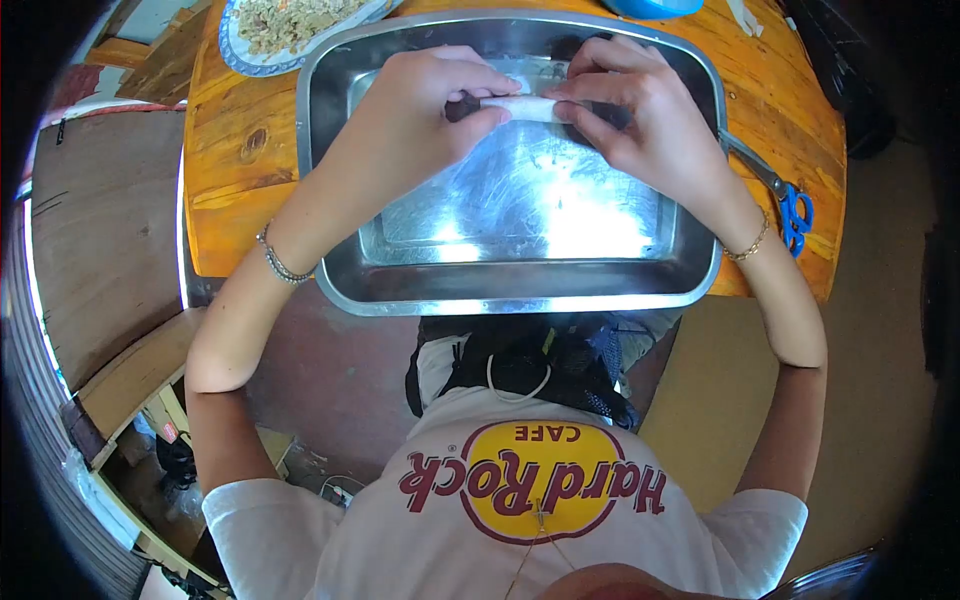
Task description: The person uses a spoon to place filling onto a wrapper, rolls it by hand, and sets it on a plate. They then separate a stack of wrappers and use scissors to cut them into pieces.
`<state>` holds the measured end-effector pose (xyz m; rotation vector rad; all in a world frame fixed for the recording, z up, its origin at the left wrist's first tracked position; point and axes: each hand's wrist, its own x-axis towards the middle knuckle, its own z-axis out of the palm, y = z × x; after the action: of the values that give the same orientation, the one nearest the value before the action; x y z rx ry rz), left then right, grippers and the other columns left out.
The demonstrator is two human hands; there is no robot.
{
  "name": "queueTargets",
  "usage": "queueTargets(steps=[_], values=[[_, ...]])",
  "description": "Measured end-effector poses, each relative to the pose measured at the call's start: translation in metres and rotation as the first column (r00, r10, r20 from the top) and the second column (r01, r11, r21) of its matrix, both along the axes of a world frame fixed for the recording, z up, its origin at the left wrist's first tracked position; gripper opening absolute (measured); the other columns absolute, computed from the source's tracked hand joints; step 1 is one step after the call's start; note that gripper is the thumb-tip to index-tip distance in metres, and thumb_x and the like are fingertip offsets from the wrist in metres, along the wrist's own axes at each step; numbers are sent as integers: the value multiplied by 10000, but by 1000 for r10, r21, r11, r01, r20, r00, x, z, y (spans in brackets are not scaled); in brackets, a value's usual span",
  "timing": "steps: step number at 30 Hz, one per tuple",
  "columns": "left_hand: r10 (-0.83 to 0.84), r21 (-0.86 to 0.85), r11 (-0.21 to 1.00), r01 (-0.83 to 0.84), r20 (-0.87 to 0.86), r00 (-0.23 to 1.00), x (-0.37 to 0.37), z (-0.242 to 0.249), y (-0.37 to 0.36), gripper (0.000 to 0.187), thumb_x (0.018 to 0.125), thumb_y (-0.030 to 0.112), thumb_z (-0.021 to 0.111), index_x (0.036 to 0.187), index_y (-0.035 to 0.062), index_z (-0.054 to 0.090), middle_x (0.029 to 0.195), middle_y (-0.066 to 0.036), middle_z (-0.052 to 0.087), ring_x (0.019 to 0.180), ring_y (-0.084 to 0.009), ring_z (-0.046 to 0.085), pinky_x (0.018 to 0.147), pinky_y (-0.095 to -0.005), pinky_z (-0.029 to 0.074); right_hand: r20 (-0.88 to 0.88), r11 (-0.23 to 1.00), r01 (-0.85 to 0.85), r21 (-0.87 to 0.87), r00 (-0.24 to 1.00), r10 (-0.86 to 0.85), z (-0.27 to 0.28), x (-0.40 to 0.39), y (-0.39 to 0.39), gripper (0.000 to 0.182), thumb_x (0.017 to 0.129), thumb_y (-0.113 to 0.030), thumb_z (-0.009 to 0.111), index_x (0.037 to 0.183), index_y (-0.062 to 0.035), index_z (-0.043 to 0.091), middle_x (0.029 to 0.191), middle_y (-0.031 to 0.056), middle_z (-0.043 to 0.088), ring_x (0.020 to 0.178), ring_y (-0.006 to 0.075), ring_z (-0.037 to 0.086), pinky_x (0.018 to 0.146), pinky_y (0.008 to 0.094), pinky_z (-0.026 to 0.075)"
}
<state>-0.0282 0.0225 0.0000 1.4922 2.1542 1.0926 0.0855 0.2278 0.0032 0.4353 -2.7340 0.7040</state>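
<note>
Over the far part of a metal tray [500,285], my left hand [440,95] and my right hand [640,105] pinch the two ends of a small white spring roll [525,108]. Thumbs press from the near side and fingers from the far side. Its wrapper looks pale and thin; whatever is inside is hidden. Beneath the hands, the tray's shiny bottom reflects bright light. Something pale lies just behind the roll, partly covered by my fingers.
A blue-and-white plate [255,62] of chopped filling [290,22] stands at the back left. Behind the tray is a blue bowl [655,7]. Blue-handled scissors [793,215] lie right of the tray on the wooden table [240,180], near my right forearm.
</note>
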Motion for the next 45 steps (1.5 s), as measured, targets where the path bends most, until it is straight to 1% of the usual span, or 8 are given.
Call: queueTargets(steps=[8,11,17,23,25,32,39,45], values=[[73,62,996,-72,-12,997,10,1,-2,449,721,4,723,1158,67,637,1036,-85,649,830,-188,624,721,-274,504,-10,999,11,35,1000,-11,1,-4,-1,106,752,-79,660,821,-17,711,816,94,609,849,263,601,820,387,454],[-8,55,998,35,-423,906,11,10,-1,439,702,17,710,1133,45,637,1089,-98,626,927,-231,614,757,-291,510,30,1000,13,8,999,-14,3,-6,-1,103,744,-76,657,807,-8,703,813,112,616,828,281,606,805,394,466],[-139,-58,990,130,-596,791,29,6,2,344,754,38,591,1089,-38,618,1090,-126,610,989,-263,601,837,-324,516,35,1000,28,-11,999,-27,2,-9,-2,98,742,-66,645,798,-1,693,774,137,623,791,316,613,735,406,497],[-128,-98,992,85,-636,761,29,6,7,347,747,29,585,1084,-43,620,1078,-130,618,986,-256,608,846,-322,521,-161,972,128,-196,974,-161,22,-12,11,129,773,-41,613,885,-28,676,757,146,635,707,306,643,643,380,516],[-146,-115,989,93,-638,756,27,6,10,330,737,25,599,1059,-41,622,1052,-127,624,963,-256,612,836,-327,523,-14,868,366,-336,920,-393,50,-22,28,164,835,-117,588,944,-33,678,911,133,639,887,272,592,822,377,428],[-259,-76,962,262,-558,788,12,9,14,232,718,16,633,944,-36,619,969,-134,622,882,-277,611,787,-333,534,145,822,467,326,834,-532,43,-35,66,389,955,-319,440,1065,-28,673,1409,190,376,1277,347,343,1059,419,267],[-303,-98,949,301,-555,775,23,9,-3,275,745,29,636,1009,-46,627,1038,-137,633,940,-281,616,812,-347,539,119,849,391,355,882,-456,26,-39,77,363,943,-319,454,1085,-66,672,1396,211,374,1284,367,316,1079,435,242],[-254,-52,959,278,-590,766,26,5,-5,290,745,36,638,1021,-50,632,1064,-142,633,969,-271,619,825,-347,537,-224,948,308,-80,921,-318,46,-13,45,132,871,-60,565,948,-18,664,1094,99,564,1028,224,537,881,311,427]])
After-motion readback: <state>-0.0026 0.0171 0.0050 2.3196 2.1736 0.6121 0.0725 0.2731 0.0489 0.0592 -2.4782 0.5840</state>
